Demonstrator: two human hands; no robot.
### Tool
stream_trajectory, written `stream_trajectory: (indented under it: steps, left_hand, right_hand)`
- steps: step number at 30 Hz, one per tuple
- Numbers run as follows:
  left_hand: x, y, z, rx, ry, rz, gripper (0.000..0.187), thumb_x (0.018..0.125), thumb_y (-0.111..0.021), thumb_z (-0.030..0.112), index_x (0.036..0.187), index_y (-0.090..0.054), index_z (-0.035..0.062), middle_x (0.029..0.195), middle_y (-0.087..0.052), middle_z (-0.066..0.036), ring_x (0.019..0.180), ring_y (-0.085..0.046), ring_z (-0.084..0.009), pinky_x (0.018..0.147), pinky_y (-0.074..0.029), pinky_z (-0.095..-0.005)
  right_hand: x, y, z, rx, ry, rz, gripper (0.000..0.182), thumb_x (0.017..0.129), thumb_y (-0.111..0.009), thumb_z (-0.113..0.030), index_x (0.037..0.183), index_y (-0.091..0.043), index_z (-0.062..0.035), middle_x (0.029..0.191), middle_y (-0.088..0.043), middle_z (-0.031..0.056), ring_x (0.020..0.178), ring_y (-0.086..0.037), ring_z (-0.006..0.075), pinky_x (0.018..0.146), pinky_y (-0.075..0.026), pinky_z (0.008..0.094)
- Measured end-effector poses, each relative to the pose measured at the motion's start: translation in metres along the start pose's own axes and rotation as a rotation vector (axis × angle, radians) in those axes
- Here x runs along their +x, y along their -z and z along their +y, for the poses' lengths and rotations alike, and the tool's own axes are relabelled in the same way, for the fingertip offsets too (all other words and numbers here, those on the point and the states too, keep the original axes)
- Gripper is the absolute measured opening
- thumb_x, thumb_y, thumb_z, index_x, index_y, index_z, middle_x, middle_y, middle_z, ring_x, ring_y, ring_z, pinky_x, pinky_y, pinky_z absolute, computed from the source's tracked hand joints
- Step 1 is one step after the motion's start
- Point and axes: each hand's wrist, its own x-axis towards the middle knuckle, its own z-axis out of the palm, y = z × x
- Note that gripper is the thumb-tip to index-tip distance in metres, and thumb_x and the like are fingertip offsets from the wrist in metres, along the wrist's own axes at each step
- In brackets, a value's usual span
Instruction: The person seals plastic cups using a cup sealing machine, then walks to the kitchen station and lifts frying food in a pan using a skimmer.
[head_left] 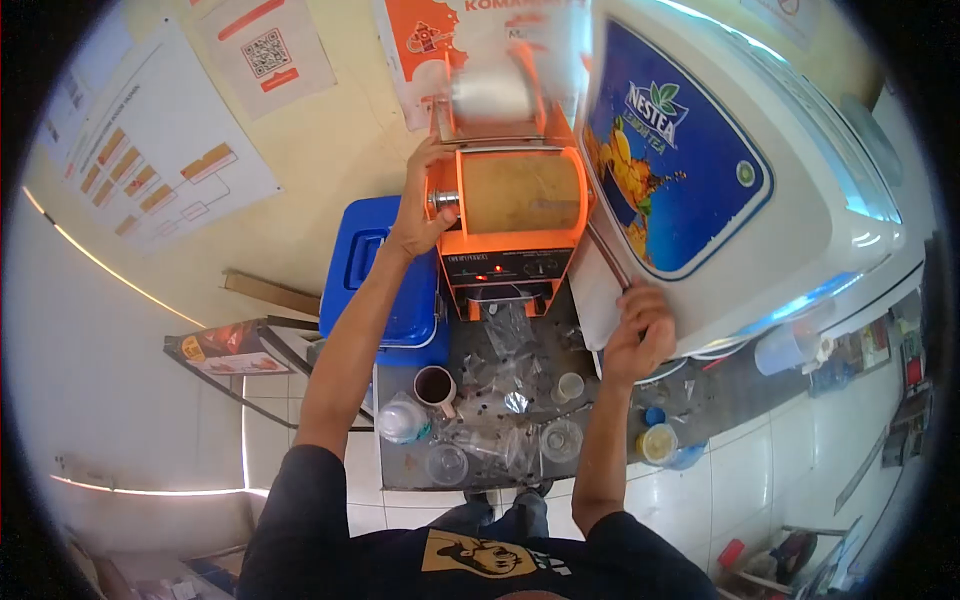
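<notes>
An orange cup-sealing machine point(512, 215) stands on a small table, with a film roll on top and a lit display on its front panel. My left hand point(420, 200) reaches up and grips the metal knob on the machine's left side. My right hand point(640, 325) rests with curled fingers on the lower edge of a large white Nestea drink dispenser point(740, 170) just right of the machine. Several clear plastic cups point(560, 440) and crumpled plastic film lie on the grey tabletop point(480, 470) below the machine.
A blue cooler box point(385, 270) sits left of the machine. A dark mug point(435, 385), a lidded cup point(402, 420) and a yellow-filled cup point(658, 443) stand on the table. Posters cover the wall. A white tiled floor lies to the right.
</notes>
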Motion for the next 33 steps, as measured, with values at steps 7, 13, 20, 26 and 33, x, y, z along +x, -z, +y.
stream_trajectory:
  steps: [7, 13, 20, 26, 33]
  left_hand:
    - [-0.009, -0.007, -0.024, 0.055, -0.081, 0.145, 0.077, 0.08, -0.047, 0.076, 0.1, -0.044, 0.0014, 0.103, -0.044, -0.016, 0.113, -0.043, -0.0339, 0.099, -0.029, -0.0443]
    - [-0.008, -0.012, -0.032, 0.06, -0.146, 0.151, 0.075, 0.082, -0.044, 0.075, 0.095, -0.041, 0.0018, 0.098, -0.042, -0.014, 0.101, -0.042, -0.0299, 0.092, -0.031, -0.0414]
    - [-0.006, -0.018, -0.015, 0.044, -0.11, 0.223, 0.066, 0.089, -0.036, 0.069, 0.09, -0.036, 0.0039, 0.093, -0.036, -0.012, 0.092, -0.038, -0.027, 0.087, -0.031, -0.0389]
    - [-0.01, -0.018, 0.009, 0.164, -0.037, 0.226, 0.063, 0.094, -0.025, 0.066, 0.09, -0.036, 0.0034, 0.093, -0.037, -0.012, 0.097, -0.039, -0.0279, 0.095, -0.028, -0.0409]
    - [-0.016, -0.025, 0.0, 0.037, -0.084, 0.269, 0.057, 0.095, -0.032, 0.062, 0.095, -0.037, 0.0053, 0.093, -0.036, -0.011, 0.096, -0.039, -0.0267, 0.09, -0.027, -0.0393]
  right_hand:
    - [-0.025, 0.015, 0.011, -0.067, -0.001, -0.014, 0.036, 0.099, -0.037, -0.028, 0.068, -0.039, -0.0079, 0.068, -0.044, 0.0074, 0.072, -0.048, 0.0244, 0.093, -0.041, 0.048]
    - [-0.049, 0.022, 0.021, 0.056, 0.113, -0.035, 0.036, 0.099, -0.033, -0.031, 0.069, -0.037, -0.0116, 0.07, -0.042, 0.0048, 0.078, -0.048, 0.0237, 0.096, -0.039, 0.0491]
    - [-0.028, 0.019, 0.02, 0.083, 0.028, -0.043, 0.036, 0.099, -0.033, -0.029, 0.068, -0.034, -0.011, 0.07, -0.039, 0.005, 0.076, -0.045, 0.0227, 0.099, -0.038, 0.0487]
    - [-0.017, 0.006, 0.015, 0.099, 0.005, 0.105, 0.04, 0.099, -0.035, -0.031, 0.065, -0.034, -0.0111, 0.065, -0.035, 0.0046, 0.075, -0.043, 0.0231, 0.095, -0.038, 0.05]
    - [-0.049, 0.03, 0.027, 0.142, 0.094, 0.018, 0.033, 0.098, -0.035, -0.03, 0.071, -0.038, -0.0105, 0.074, -0.038, 0.0049, 0.081, -0.044, 0.0245, 0.098, -0.036, 0.0473]
